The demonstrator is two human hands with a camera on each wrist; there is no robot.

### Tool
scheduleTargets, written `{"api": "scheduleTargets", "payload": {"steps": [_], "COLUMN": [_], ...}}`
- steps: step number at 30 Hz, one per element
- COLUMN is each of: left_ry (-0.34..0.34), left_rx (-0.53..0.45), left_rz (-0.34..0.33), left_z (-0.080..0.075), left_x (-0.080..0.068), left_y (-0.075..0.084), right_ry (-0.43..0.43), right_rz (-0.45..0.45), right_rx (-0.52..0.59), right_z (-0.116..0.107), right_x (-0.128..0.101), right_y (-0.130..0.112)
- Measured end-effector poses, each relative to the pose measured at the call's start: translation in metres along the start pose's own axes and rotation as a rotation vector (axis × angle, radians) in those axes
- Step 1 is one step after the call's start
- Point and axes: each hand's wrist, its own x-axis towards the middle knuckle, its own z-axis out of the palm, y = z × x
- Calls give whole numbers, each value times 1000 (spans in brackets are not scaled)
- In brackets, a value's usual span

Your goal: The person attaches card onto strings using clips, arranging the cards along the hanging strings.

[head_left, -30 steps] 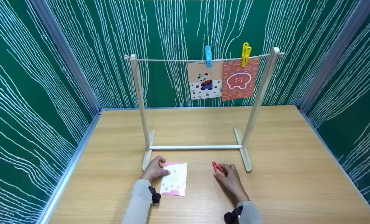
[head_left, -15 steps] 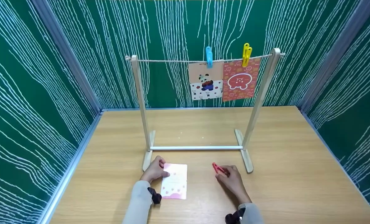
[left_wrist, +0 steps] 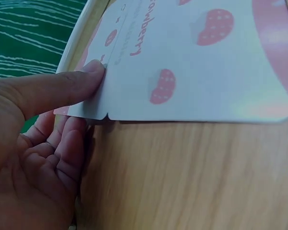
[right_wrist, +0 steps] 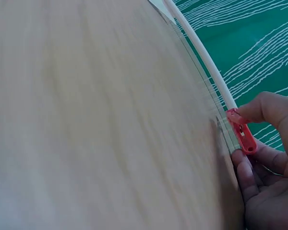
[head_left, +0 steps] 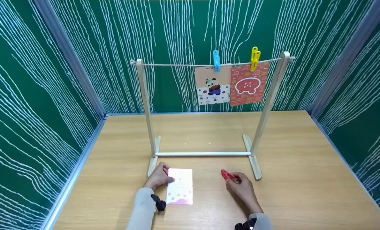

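Note:
A pink-and-white strawberry card (head_left: 180, 186) (left_wrist: 192, 57) lies on the wooden table (head_left: 305, 179) in front of the rack. My left hand (head_left: 159, 176) (left_wrist: 48, 124) pinches its left edge, thumb on top and fingers curled under. My right hand (head_left: 241, 188) (right_wrist: 264, 158) grips a red clothespin (head_left: 227, 175) (right_wrist: 242, 136) just off the tabletop, right of the card. A small wooden drying rack (head_left: 145, 105) carries a string with a blue clothespin (head_left: 216, 60) holding a panda card (head_left: 212, 85) and a yellow clothespin (head_left: 254, 58) holding an orange card (head_left: 248, 84).
Green walls with white lines (head_left: 33, 95) close the table in on the left, back and right. The rack's feet (head_left: 254, 164) and white crossbar (head_left: 202, 154) stand just beyond my hands. The string's left half (head_left: 167, 65) is bare.
My right hand with the red clothespin has shifted slightly right and toward me. My left hand keeps its pinch on the card's edge. The view has tilted a little.

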Motion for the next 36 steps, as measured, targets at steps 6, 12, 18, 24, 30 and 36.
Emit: {"api": "scheduleTargets", "payload": {"steps": [6, 12, 18, 24, 30, 36], "left_ry": [24, 42, 71, 66, 108, 134], "left_rx": [-30, -51, -114, -177, -185, -295], "left_rz": [-13, 21, 91, 128, 110, 53], "left_z": [0, 1, 3, 6, 4, 2], "left_x": [0, -2, -5, -7, -12, 1], "left_y": [1, 1, -2, -2, 3, -7], "right_ry": [-22, -38, -16, -32, -72, -122], "right_rz": [34, 85, 126, 206, 177, 94], "right_rx": [14, 123, 205, 406, 361, 283], "right_z": [-2, -3, -1, 1, 2, 2], "right_x": [0, 1, -1, -2, 3, 12], "right_y": [-3, -9, -14, -23, -34, -50]}}
